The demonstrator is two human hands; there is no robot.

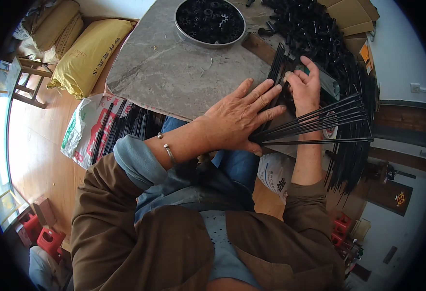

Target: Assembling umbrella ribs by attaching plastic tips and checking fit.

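Note:
My left hand (237, 114) lies over the table's right front part with its fingers spread across a bundle of thin black rods (277, 65). A fan of thin black rods (315, 121) comes out from beneath its palm, close to the thumb, and crosses in front of my right wrist. My left hand seems to grip their gathered ends, which are hidden. Beside its fingertips, my right hand (304, 89) has thumb and forefinger pinched together at the bundle, the other fingers raised. What the pinch holds is too small to make out.
A round metal pan (178, 26) of black toothed parts stands on the grey table (145, 63). Black fittings (310, 24) are heaped at the back right, above long black rods (351, 160). A brown tray (259, 47) lies nearby. Yellow sacks (89, 58) rest at the left.

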